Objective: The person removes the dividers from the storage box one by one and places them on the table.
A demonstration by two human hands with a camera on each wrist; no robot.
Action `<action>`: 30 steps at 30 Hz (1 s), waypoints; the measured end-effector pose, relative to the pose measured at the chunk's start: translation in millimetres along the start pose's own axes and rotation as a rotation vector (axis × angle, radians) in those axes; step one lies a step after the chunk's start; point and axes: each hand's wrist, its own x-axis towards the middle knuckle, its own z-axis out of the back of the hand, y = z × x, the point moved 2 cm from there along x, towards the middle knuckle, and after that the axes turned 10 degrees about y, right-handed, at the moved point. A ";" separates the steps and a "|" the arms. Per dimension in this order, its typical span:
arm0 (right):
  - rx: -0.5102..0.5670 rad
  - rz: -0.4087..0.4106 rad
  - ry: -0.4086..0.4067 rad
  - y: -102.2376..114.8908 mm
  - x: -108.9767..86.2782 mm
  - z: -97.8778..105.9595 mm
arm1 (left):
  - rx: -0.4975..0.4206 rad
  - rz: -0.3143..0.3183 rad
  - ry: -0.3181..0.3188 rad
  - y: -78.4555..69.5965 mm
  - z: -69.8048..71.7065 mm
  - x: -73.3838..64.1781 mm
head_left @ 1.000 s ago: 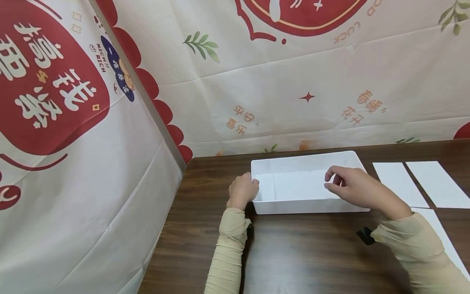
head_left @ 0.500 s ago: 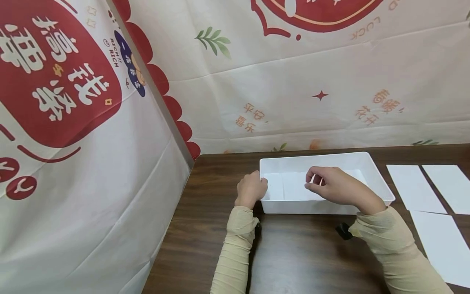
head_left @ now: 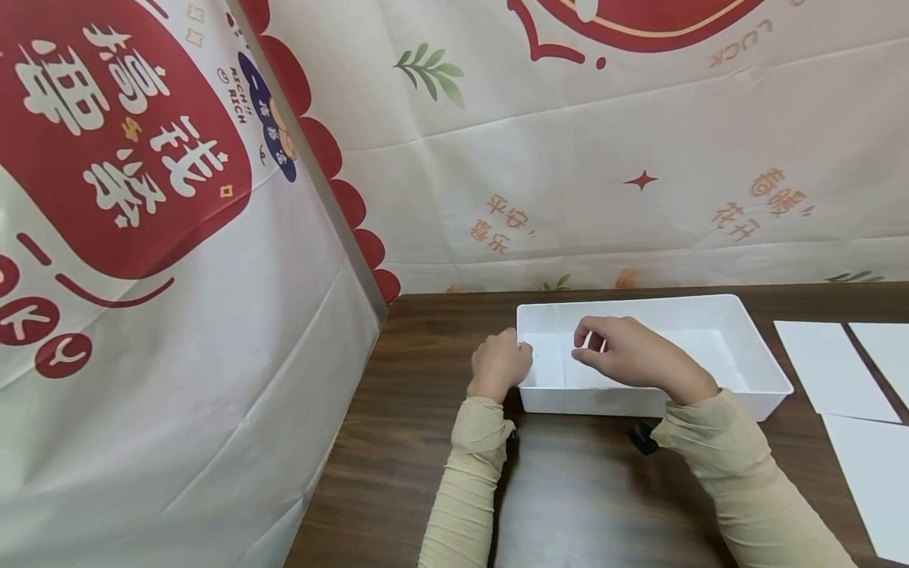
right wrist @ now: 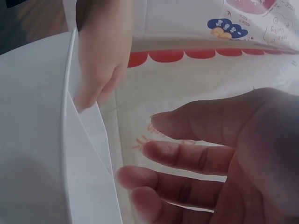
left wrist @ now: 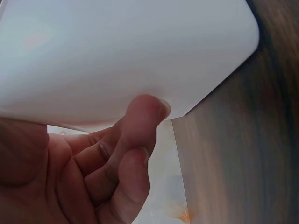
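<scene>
A long white plastic box (head_left: 710,402) with an open top sits near the back of the wooden table. My left hand (head_left: 500,364) grips its left end wall at the rim. In the left wrist view, curled fingers (left wrist: 140,116) lie against the outside of that wall. Over the box's left half hovers my right hand (head_left: 635,356), its fingers loosely bent and thumb apart from them. The right wrist view shows nothing between those fingers (right wrist: 187,156). A faint straight edge crosses the white box floor near its left end.
Several white sheets, among them one white sheet (head_left: 834,367), lie on the table (head_left: 398,442) to the right of the box. Printed cloth (head_left: 568,158) hangs behind the table, and another printed cloth (head_left: 234,410) hangs along its left side.
My right hand has moved left across the box, from its right end to its left half. My left hand keeps its hold on the rim. The head view has turned slightly right.
</scene>
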 end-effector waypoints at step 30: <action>-0.089 -0.103 0.232 -13.0 63.4 -17.3 | 0.003 -0.003 -0.021 2.2 -0.1 1.7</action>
